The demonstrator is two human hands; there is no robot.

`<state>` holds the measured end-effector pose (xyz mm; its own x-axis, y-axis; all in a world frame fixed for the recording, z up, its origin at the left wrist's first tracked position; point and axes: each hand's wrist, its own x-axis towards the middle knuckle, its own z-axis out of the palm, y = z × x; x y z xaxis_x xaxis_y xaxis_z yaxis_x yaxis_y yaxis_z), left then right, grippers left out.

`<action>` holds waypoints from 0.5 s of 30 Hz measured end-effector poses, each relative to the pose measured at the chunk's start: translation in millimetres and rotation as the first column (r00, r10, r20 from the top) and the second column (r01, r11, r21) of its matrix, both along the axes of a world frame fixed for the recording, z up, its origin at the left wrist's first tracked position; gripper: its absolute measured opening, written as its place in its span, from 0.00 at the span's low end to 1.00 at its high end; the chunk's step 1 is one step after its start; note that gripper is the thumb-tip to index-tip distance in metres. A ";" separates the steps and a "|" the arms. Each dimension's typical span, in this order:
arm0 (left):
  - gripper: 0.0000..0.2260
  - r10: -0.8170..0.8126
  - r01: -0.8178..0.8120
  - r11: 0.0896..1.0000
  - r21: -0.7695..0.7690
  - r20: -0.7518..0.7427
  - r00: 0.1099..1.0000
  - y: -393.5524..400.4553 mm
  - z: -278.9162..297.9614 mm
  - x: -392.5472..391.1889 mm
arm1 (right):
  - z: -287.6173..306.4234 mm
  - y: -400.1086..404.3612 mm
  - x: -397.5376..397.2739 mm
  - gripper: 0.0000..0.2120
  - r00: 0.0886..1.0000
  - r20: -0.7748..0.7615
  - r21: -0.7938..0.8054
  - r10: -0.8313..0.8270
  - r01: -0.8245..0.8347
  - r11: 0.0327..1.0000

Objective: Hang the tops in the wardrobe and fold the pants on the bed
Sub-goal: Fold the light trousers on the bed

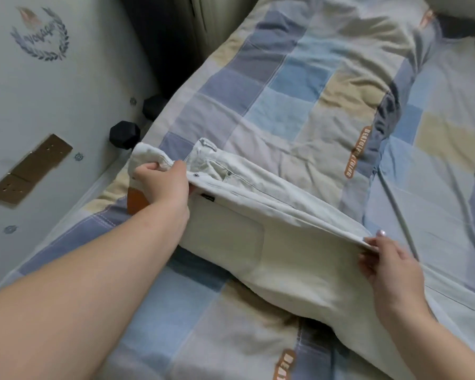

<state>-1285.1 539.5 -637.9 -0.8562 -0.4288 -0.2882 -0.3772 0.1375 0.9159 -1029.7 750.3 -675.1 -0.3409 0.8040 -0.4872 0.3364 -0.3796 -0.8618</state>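
Note:
A pair of cream-white pants [280, 259] lies across the checked bed cover [285, 86], waistband toward the left, a back pocket facing up. My left hand [162, 185] grips the waistband at the left end, fingers curled round the fabric. My right hand [387, 259] pinches the folded upper edge of the pants further down, at the right. The pants are doubled along their length, one half raised over the other. The legs run off the bottom right of the view.
A grey board [52, 86] with a printed wreath and brown tape stands along the bed's left side. Two black knobs [125, 134] stick out beside the mattress edge. A rolled quilt lies along the middle of the bed. A dark gap opens at the top.

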 end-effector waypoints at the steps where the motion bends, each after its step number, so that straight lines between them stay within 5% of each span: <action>1: 0.14 -0.024 0.024 1.000 -0.011 -0.015 1.000 15.4 -2.8 -9.1 | -4.4 14.6 -11.9 0.15 1.000 0.011 0.008 -0.006 0.006 1.000; 5: 0.13 -0.115 0.115 0.993 -0.017 -0.016 0.993 59.6 -21.4 -32.7 | -29.0 56.3 -43.9 0.10 0.999 0.034 -0.019 -0.010 0.010 1.000; 8: 0.21 -0.247 0.248 0.969 0.001 0.085 0.965 73.5 -42.2 -35.4 | -48.8 59.8 -52.9 0.05 0.988 -0.039 -0.145 0.151 -0.156 0.977; 12: 0.28 -0.538 0.554 0.810 -0.191 0.131 0.833 64.2 -82.9 -13.7 | -74.4 51.0 -51.6 0.11 0.870 -0.001 -0.080 0.494 -0.492 0.867; 15: 0.25 -0.653 0.674 0.691 -0.259 0.176 0.737 53.1 -97.9 1.3 | -80.0 45.3 -46.4 0.13 0.846 0.077 -0.008 0.527 -0.528 0.849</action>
